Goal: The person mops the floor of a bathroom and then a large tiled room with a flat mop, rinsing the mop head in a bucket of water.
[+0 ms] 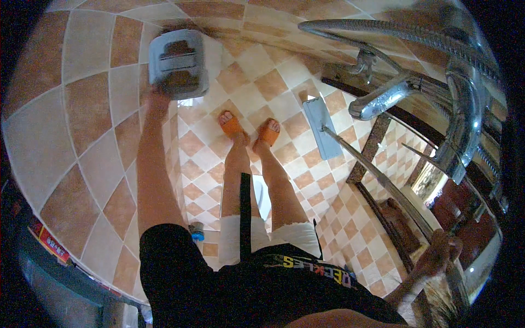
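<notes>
A grey plastic bin (203,63) with a dark opening and a crossbar in its top is at the far left, by the tiled wall. My left hand (158,97) is closed on its near left edge; the fingers are dim and partly hidden. At the lower right my right hand (435,256) wraps round the metal pole (377,174) of a flat mop. The pole slants away to the grey-blue mop head (321,134), which lies on the checkered floor right of my feet.
A chrome faucet (383,102) and its bent hose (394,26) jut in at the upper right. Dark-edged framing (377,147) stands beside the pole. My feet in orange slippers (232,127) are on the tiles (232,76). A small blue-topped object (197,235) sits by my left leg.
</notes>
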Action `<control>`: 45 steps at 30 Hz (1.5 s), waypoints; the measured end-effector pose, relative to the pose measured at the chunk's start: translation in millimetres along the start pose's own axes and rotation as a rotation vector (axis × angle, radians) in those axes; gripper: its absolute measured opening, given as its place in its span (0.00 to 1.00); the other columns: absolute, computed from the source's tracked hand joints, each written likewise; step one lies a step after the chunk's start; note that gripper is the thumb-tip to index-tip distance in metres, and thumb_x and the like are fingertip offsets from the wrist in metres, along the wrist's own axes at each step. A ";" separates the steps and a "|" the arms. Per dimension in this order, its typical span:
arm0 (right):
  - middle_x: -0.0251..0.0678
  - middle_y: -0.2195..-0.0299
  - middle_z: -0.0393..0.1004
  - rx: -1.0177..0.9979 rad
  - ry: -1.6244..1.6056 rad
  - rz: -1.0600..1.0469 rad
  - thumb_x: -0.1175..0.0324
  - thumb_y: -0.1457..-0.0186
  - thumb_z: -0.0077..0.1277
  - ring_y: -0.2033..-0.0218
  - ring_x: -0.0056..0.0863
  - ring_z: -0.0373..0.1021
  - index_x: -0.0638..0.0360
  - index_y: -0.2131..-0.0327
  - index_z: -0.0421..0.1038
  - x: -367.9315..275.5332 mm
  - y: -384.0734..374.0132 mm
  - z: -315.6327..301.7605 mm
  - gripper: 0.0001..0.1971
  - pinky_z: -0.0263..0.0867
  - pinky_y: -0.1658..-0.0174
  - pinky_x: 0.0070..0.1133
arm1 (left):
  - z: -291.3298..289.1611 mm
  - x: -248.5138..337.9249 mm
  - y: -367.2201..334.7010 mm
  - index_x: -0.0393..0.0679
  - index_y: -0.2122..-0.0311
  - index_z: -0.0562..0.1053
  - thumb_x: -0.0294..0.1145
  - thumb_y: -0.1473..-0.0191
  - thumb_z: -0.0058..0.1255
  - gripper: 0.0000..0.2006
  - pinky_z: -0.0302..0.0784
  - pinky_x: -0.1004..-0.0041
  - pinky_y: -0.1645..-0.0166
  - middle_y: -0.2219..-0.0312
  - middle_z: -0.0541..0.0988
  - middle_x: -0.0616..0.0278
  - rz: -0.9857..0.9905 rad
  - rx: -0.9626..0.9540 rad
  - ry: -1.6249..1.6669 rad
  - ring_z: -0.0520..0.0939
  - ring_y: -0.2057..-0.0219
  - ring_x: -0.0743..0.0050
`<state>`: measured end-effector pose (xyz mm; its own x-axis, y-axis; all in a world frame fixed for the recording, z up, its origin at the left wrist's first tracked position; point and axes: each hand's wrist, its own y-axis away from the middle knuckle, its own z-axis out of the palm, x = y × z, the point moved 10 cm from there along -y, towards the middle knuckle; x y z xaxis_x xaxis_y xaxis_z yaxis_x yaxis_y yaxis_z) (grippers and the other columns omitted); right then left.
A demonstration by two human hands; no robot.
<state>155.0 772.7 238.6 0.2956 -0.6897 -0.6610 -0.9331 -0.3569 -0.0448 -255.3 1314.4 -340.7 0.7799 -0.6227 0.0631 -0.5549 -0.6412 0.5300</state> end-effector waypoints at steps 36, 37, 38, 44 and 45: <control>0.31 0.78 0.64 -0.163 -0.338 0.130 0.74 0.51 0.43 0.78 0.16 0.58 0.62 0.70 0.62 16.7 67.9 -31.1 0.04 0.54 0.73 0.14 | -1.8 108.0 340.2 0.39 0.64 0.70 0.40 0.57 0.45 0.17 0.69 0.65 0.58 0.67 0.74 0.51 0.218 -0.165 0.242 0.74 0.64 0.54; 0.31 0.78 0.64 -0.184 -0.309 0.144 0.73 0.50 0.43 0.77 0.16 0.57 0.61 0.70 0.62 30.6 74.0 -34.7 0.04 0.54 0.71 0.14 | -6.4 109.0 349.9 0.40 0.65 0.70 0.39 0.58 0.46 0.15 0.69 0.65 0.59 0.68 0.74 0.51 0.283 -0.107 0.251 0.74 0.65 0.54; 0.30 0.77 0.64 -0.215 -0.395 0.209 0.72 0.49 0.42 0.76 0.16 0.57 0.60 0.69 0.62 39.9 82.4 -34.1 0.04 0.55 0.71 0.15 | -8.7 108.9 355.8 0.41 0.67 0.71 0.37 0.59 0.47 0.14 0.70 0.66 0.60 0.71 0.75 0.52 0.273 -0.119 0.186 0.75 0.68 0.55; 0.30 0.77 0.64 0.161 -0.408 0.254 0.75 0.50 0.41 0.77 0.16 0.58 0.64 0.68 0.65 111.1 134.8 -98.7 0.05 0.55 0.71 0.15 | -27.8 104.1 341.5 0.40 0.73 0.72 0.36 0.55 0.45 0.10 0.70 0.66 0.61 0.70 0.75 0.52 0.540 -0.150 0.297 0.75 0.68 0.53; 0.30 0.77 0.64 0.181 -0.405 0.264 0.75 0.50 0.41 0.76 0.16 0.58 0.64 0.68 0.65 119.3 148.2 -107.4 0.05 0.55 0.71 0.15 | -28.9 100.6 329.8 0.40 0.73 0.72 0.36 0.55 0.45 0.10 0.70 0.66 0.61 0.70 0.75 0.52 0.574 -0.145 0.274 0.75 0.68 0.53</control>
<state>73.9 569.8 233.6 -0.0242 -0.4295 -0.9027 -0.9963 -0.0647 0.0575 -351.5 1053.3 -135.2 0.4271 -0.6989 0.5738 -0.8757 -0.1614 0.4551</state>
